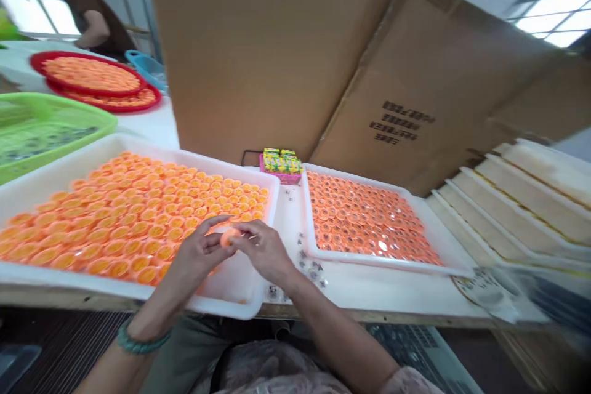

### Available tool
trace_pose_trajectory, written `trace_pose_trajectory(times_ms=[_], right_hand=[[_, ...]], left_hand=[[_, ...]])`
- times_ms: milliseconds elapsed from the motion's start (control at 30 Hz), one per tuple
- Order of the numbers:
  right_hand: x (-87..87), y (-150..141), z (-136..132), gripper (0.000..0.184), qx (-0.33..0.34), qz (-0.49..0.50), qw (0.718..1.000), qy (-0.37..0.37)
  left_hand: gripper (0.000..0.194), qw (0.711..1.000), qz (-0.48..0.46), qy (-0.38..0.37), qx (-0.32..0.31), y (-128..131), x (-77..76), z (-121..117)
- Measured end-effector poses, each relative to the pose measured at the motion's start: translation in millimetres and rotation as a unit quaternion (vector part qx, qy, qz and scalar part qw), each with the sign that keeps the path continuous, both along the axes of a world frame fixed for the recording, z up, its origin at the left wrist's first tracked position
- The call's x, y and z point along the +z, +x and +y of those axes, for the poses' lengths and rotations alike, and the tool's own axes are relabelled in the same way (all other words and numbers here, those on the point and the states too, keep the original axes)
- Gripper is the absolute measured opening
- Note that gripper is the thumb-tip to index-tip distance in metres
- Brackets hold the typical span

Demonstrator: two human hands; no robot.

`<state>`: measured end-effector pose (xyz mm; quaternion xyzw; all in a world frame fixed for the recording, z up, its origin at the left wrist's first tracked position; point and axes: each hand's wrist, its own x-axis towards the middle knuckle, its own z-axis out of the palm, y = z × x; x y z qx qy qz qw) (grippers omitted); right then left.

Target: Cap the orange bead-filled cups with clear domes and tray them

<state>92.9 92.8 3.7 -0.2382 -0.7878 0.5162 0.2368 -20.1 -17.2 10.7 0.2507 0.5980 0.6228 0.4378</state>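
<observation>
Both hands meet above the right end of a white tray [270,209] filled with rows of small round orange cup-like pieces [138,209]. Between my fingers is one orange round piece [229,236]. My left hand [198,252], below a green beaded bracelet, grips it from the left with bent fingers. From the other side my right hand [265,249] pinches the same piece with thumb and fingertips. A second white tray [364,260] on the right holds orange pieces with dark centres. Small clear bits with dark marks [314,271] lie scattered between the trays.
Tall cardboard sheets [277,55] stand behind the trays. A pink basket [287,178] holds yellow-green packets. Stacked white trays [517,209] lean at the right. To the left are a green basket [106,123] and red round trays [154,101]; a person [95,18] is beyond.
</observation>
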Motion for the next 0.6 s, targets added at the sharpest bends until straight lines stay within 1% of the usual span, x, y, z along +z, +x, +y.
trace_pose_trajectory(times_ms=[100, 200, 267, 300, 367, 433, 467, 500, 567, 600], right_hand=[[-4.8, -2, -1, 0.010, -0.004, -0.016, 0.999, 0.039], [-8.8, 4, -3, 0.014, -0.020, -0.007, 0.998, 0.052], [-9.5, 11, -5, 0.018, -0.035, 0.003, 0.999, 0.029], [-9.1, 15, -5, 0.021, -0.044, 0.009, 0.999, 0.004], [-6.5, 25, 1, 0.027, -0.072, 0.033, 0.994, -0.072], [-2.8, 42, 19, 0.031, -0.121, 0.066, 0.980, -0.146], [-1.2, 52, 32, 0.033, -0.156, 0.078, 0.971, -0.164], [-0.4, 63, 48, 0.034, -0.196, 0.081, 0.963, -0.166], [-2.1, 87, 83, 0.035, -0.289, 0.046, 0.949, -0.120], [-4.9, 98, 100, 0.034, -0.321, -0.003, 0.943, -0.087]], left_hand=[[0.076, 0.999, 0.018, -0.028, -0.018, 2, 3.0, 0], [0.077, 0.999, 0.008, -0.036, -0.034, 4, 0.8, 2], [0.079, 0.998, -0.004, -0.043, -0.055, 5, -2.5, 5], [0.080, 0.997, -0.009, -0.048, -0.065, 5, -4.1, 6], [0.082, 0.995, -0.006, -0.070, -0.071, 5, -6.1, 7], [0.079, 0.993, 0.010, -0.102, -0.061, 4, -6.6, 7], [0.075, 0.992, 0.017, -0.116, -0.054, 4, -6.7, 7], [0.072, 0.991, 0.019, -0.126, -0.046, 5, -6.9, 7], [0.065, 0.991, 0.016, -0.127, -0.029, 6, -8.9, 5], [0.062, 0.993, 0.019, -0.119, -0.014, 8, -10.9, 5]])
